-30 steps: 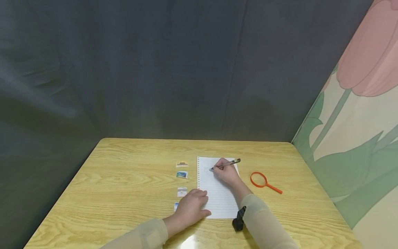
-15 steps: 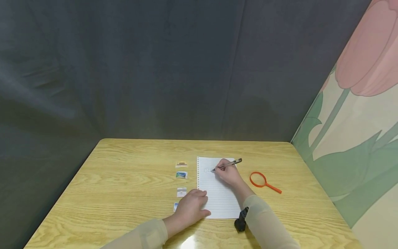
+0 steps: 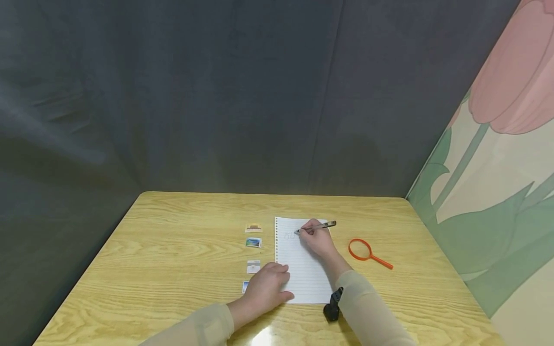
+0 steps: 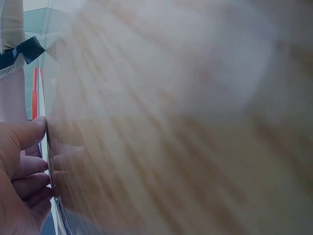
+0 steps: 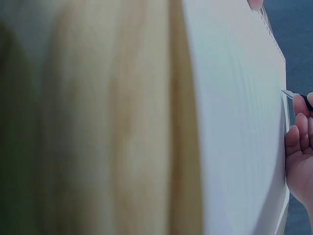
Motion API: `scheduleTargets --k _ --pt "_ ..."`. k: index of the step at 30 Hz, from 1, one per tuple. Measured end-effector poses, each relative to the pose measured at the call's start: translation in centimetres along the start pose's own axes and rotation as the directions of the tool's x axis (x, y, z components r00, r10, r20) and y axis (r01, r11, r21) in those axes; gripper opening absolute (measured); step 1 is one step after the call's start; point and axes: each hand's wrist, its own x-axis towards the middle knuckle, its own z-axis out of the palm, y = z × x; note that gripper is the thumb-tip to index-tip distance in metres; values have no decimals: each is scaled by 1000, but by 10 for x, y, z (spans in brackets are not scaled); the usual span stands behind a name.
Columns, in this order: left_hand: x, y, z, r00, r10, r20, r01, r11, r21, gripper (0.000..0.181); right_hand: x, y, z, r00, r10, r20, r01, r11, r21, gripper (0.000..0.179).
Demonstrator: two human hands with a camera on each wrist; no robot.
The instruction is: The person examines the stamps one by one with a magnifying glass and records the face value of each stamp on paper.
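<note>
"Over the upper part of the lined sheet (image 3: 305,283) you have the pen (image 3: 322,225), its tip beside a short row of faint handwriting (image 3: 288,236). Whether the tip touches the paper can't be told."

"And the grip?"

"Your right hand (image 3: 319,240) pinches the pen near its tip, the barrel slanting up to the right."

"The left?"

"Your left hand (image 3: 266,286) rests on the sheet's lower left edge, fingers relaxed, thumb spread apart from them."

"What lies around?"

"Left of the sheet you have four small picture cards (image 3: 253,242) in a column, the nearest partly hidden by your left hand. Right of it lies an orange magnifying glass (image 3: 371,256), handle angled towards you. A black device (image 3: 332,311) sits at your right cuff."

"Beyond those?"

"Your wood-grain table (image 3: 173,250), a dark curtain (image 3: 242,96) behind it, and a tulip-patterned wall (image 3: 497,202) to your right."
</note>
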Motion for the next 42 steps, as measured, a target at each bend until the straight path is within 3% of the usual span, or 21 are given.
scheduleTargets --k 11,27,32,38,42 --pt "1 -1 0 1000 13 -10 -13 1000 19 40 1 0 2 1000 6 -11 -6 1000 -3 5" --pt "2 6 -4 999 -7 43 6 1000 23 39 -1 1 2 1000 -6 6 6 1000 16 6" --pt "3 6 -2 1000 19 22 -20 998 59 31 -1 1 2 999 -30 -11 30 999 16 6" --pt "3 4 -1 999 36 7 -37 997 73 28 1 4 2 994 106 -26 -103 989 105 7" --pt "2 4 -1 999 41 5 -41 997 63 28 2 7 -5 985 159 -61 -153 984 95 9"
